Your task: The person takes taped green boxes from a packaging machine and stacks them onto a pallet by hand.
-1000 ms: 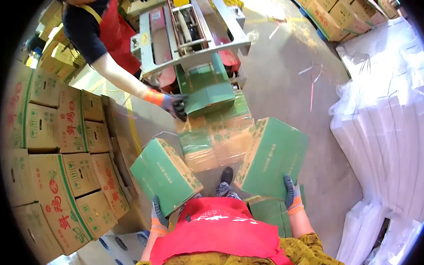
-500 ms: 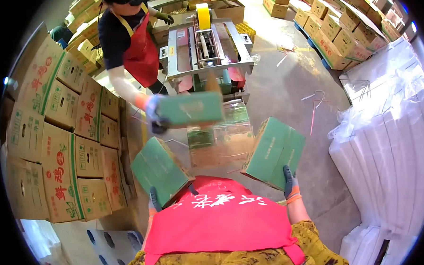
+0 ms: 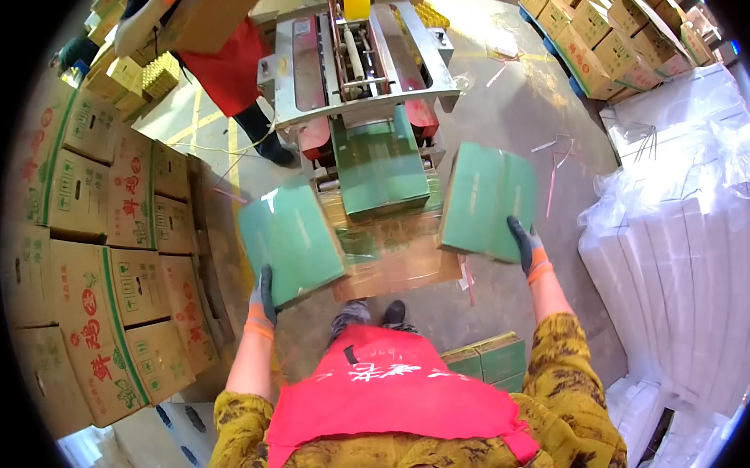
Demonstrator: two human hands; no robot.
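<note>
My left hand (image 3: 263, 294), in a grey glove with an orange cuff, grips the near outer edge of a green carton (image 3: 293, 240). A second green carton (image 3: 488, 203) is held at its right side by my gloved right hand (image 3: 524, 242). Both cartons are up in front of me, apart from each other. Between them another green carton (image 3: 382, 169) sticks out of the taping machine (image 3: 359, 62), above brown and green taped cartons (image 3: 399, 256). The undersides of the held cartons are hidden.
A co-worker in a red apron (image 3: 227, 73) holds a brown carton (image 3: 213, 18) left of the machine. Stacked cartons (image 3: 98, 247) line the left. Plastic-wrapped white stacks (image 3: 676, 247) stand right. More green cartons (image 3: 491, 360) sit near my right knee.
Both my hands have moved forward with their cartons. The co-worker's carton has moved from beside the machine's front to the upper left. A green carton now protrudes from the machine.
</note>
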